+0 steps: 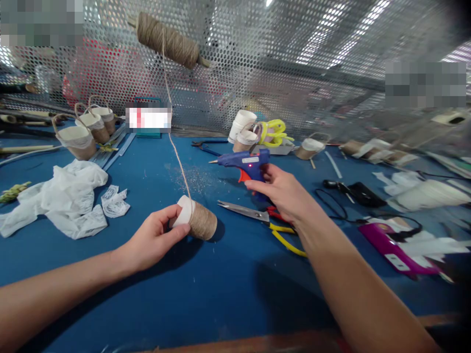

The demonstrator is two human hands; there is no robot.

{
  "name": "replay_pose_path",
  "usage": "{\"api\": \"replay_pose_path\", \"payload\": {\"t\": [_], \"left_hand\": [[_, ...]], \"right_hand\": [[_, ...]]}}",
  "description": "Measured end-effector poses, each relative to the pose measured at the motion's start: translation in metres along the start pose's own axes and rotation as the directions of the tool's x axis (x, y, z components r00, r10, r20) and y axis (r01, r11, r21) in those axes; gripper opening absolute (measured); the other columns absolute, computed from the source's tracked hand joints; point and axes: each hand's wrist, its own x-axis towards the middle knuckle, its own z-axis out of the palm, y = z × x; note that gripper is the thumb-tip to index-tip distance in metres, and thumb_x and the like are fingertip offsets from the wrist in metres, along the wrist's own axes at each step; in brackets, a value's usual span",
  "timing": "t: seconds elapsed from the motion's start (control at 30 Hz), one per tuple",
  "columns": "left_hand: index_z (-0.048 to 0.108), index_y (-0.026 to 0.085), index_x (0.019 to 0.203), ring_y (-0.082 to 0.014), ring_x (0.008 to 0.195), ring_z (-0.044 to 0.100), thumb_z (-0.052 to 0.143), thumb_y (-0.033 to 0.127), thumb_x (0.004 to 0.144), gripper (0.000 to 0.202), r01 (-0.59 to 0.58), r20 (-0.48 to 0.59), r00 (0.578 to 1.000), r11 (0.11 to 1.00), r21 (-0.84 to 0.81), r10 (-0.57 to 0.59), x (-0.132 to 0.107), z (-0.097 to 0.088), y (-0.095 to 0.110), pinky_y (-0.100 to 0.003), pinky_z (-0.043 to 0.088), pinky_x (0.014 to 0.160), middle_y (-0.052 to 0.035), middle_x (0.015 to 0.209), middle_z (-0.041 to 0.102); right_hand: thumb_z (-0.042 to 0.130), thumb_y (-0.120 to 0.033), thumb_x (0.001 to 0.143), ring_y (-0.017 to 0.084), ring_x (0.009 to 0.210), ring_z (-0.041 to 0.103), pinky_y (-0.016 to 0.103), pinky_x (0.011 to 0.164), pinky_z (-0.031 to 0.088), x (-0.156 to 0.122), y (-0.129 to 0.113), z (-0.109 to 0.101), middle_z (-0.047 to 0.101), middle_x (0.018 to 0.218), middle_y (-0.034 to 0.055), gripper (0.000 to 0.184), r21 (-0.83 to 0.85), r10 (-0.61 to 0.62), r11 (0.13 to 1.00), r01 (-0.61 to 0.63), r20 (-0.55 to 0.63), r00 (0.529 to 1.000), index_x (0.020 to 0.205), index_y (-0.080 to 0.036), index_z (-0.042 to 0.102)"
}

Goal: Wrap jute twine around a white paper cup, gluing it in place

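My left hand grips a small white cup lying on its side, its lower part wound in brown twine. A strand of twine runs up from the cup to a twine spool hung on the perforated metal screen. My right hand is curled around the handle of a blue glue gun with an orange trigger and a red light, its nozzle pointing left. Scissors with red and yellow handles lie on the blue table just under that hand.
Crumpled white plastic and lace scraps lie at the left. Finished twine-wrapped cup baskets stand at the back left. Stacked white cups and yellow scissors sit behind the gun. A black cable and a magenta tool lie right.
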Motion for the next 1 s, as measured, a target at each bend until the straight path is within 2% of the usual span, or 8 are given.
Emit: {"api": "replay_pose_path", "payload": {"t": [0.07,0.17,0.4,0.53,0.6,0.7,0.83,1.0], "left_hand": [[0.052,0.013,0.081,-0.012,0.066,0.045,0.052,0.03,0.077,0.017,-0.005,0.015,1.0,1.0,0.019,0.004,0.001,-0.001,-0.001,-0.024,0.037,0.064,0.0008,0.072,0.05],[0.053,0.013,0.088,-0.0141,0.07,0.05,0.051,0.03,0.078,0.02,-0.007,0.027,1.0,0.997,0.078,0.005,0.002,-0.002,-0.004,-0.027,0.04,0.068,-0.002,0.077,0.055],[0.054,0.012,0.095,-0.0171,0.082,0.052,0.048,0.03,0.082,0.023,-0.05,0.04,0.998,0.976,0.211,0.043,0.005,-0.008,-0.008,-0.03,0.041,0.078,-0.0069,0.092,0.059],[0.054,0.012,0.095,-0.0168,0.08,0.053,0.048,0.029,0.082,0.022,-0.033,0.046,0.999,0.982,0.184,0.025,0.006,-0.009,-0.007,-0.03,0.041,0.078,-0.0063,0.089,0.06],[0.055,0.012,0.094,-0.0163,0.078,0.052,0.048,0.029,0.083,0.021,-0.032,0.04,0.999,0.985,0.167,0.025,0.006,-0.009,-0.006,-0.029,0.042,0.076,-0.0053,0.086,0.059],[0.056,0.013,0.087,-0.0146,0.073,0.05,0.05,0.029,0.081,0.018,-0.032,0.024,0.999,0.985,0.172,0.028,0.007,-0.009,-0.005,-0.026,0.041,0.07,-0.0027,0.079,0.057],[0.055,0.014,0.083,-0.0135,0.069,0.048,0.051,0.029,0.081,0.016,-0.028,0.012,1.0,0.987,0.155,0.027,0.007,-0.008,-0.003,-0.024,0.04,0.067,-0.0008,0.074,0.054],[0.056,0.014,0.086,-0.0136,0.071,0.049,0.05,0.028,0.081,0.016,-0.032,0.021,0.999,0.993,0.117,0.03,0.008,-0.007,-0.003,-0.024,0.04,0.069,-0.0017,0.078,0.056]], "right_hand": [[0.059,-0.028,0.072,0.012,0.055,0.055,0.024,0.05,0.045,-0.014,-0.007,-0.004,0.06,0.068,0.0023,0.016,0.24,-0.004,0.971,-0.027,0.126,0.992,0.083,-0.017,0.055],[0.06,-0.031,0.072,0.01,0.049,0.05,0.023,0.045,0.042,-0.033,-0.014,-0.005,0.054,0.058,-0.0018,0.014,0.353,-0.078,0.936,-0.006,0.223,0.972,0.072,-0.018,0.053],[0.056,-0.037,0.075,0.009,0.038,0.043,0.022,0.039,0.039,-0.055,-0.018,-0.001,0.045,0.043,-0.0069,0.018,0.178,-0.099,0.983,0.042,0.329,0.939,0.072,-0.019,0.055],[0.053,-0.04,0.075,0.011,0.038,0.045,0.023,0.038,0.039,-0.058,-0.019,-0.004,0.047,0.044,-0.0053,0.02,0.1,-0.101,0.992,0.074,0.295,0.95,0.07,-0.02,0.056],[0.052,-0.04,0.076,0.011,0.037,0.044,0.024,0.039,0.039,-0.061,-0.019,-0.005,0.046,0.042,-0.0053,0.022,0.035,-0.161,0.987,0.158,0.272,0.949,0.064,-0.021,0.054],[0.05,-0.038,0.078,0.011,0.037,0.042,0.025,0.039,0.037,-0.064,-0.017,-0.006,0.042,0.039,-0.005,0.028,-0.037,-0.304,0.946,0.322,0.245,0.921,0.055,-0.023,0.048],[0.049,-0.038,0.079,0.011,0.038,0.038,0.026,0.038,0.035,-0.068,-0.015,-0.005,0.038,0.04,-0.0043,0.034,-0.098,-0.393,0.902,0.42,0.214,0.894,0.049,-0.024,0.04],[0.052,-0.036,0.078,0.014,0.046,0.047,0.027,0.043,0.042,-0.071,-0.015,-0.002,0.052,0.052,-0.0013,0.024,-0.061,-0.379,0.914,0.4,0.219,0.899,0.058,-0.024,0.05]]}}
